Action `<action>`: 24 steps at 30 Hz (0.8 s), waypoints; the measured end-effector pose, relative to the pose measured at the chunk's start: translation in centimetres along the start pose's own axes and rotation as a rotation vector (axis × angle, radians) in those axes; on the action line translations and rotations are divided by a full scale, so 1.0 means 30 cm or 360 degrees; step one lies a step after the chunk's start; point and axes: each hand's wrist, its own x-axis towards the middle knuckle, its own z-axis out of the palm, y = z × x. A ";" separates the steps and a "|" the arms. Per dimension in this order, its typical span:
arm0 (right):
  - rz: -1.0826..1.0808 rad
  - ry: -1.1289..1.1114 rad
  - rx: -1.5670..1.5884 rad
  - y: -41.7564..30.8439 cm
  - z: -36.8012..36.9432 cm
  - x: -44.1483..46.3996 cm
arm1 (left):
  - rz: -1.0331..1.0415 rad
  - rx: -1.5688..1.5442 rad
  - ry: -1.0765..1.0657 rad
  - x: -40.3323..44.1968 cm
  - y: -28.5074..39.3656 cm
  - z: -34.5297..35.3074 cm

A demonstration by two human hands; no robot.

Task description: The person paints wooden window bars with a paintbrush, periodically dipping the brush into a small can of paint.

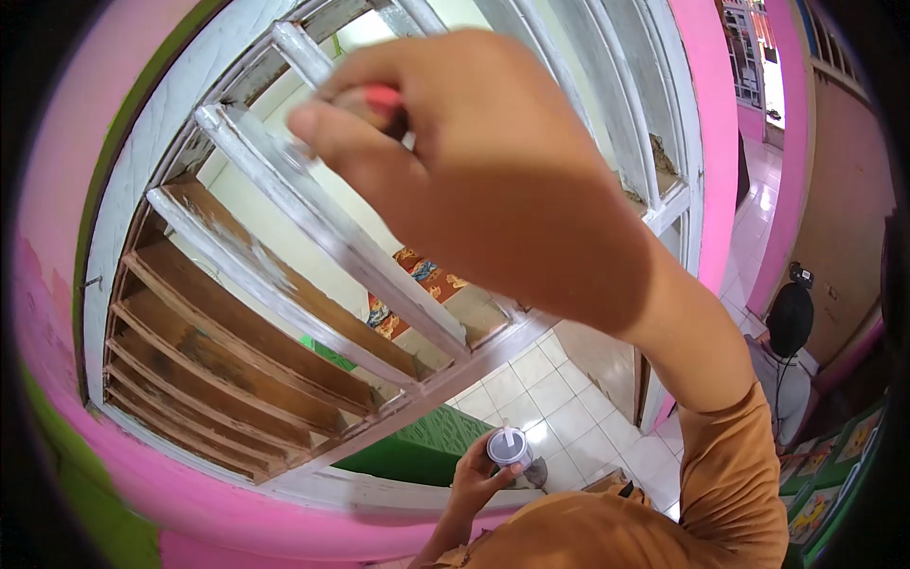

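Observation:
My right hand (502, 180) is raised close to the camera, its fingers closed round a paintbrush with a red handle (383, 100). The brush tip is blurred against a white-painted slat (313, 213) of a wooden louvre frame. Low in the view, my left hand (471, 482) grips a small open paint can (509, 449) with greyish-white contents; a pale strip lies across its mouth. Slats at the upper right are coated white, one beside the brush (275, 280) is white along its edge with patchy brown, and the lower-left slats (218, 379) are bare brown.
Pink wall (256, 517) surrounds the frame. Behind the slats are a patterned red cloth (431, 280) and a tiled floor (545, 394). A green patterned surface (417, 446) sits below the frame. Another person (782, 360) is at the right, near a doorway.

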 end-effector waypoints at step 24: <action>0.0393 -0.0155 -0.0001 -0.168 -0.045 0.019 | 0.0133 0.0152 -0.0076 -0.009 -0.037 -0.022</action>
